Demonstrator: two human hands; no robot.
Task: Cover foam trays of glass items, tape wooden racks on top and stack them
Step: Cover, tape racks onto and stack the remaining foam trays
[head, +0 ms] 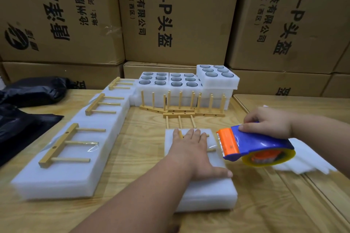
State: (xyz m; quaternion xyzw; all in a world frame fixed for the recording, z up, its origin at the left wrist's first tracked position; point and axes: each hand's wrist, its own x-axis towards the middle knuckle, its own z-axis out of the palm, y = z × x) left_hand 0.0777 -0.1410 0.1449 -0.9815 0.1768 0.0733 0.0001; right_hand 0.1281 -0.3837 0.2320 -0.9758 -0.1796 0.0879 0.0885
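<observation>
On soft white foam block, flat hand

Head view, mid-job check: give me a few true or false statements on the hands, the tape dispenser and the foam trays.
1. The left hand presses flat on the covered foam tray. True.
2. The right hand holds scissors. False: it grips the tape dispenser.
3. The uncovered trays of glass items sit at the back of the table. True.
4. The spare wooden racks lie on the black bag. False: they stand on the table, against the foam.
5. The long foam block carries racks. True.
</observation>
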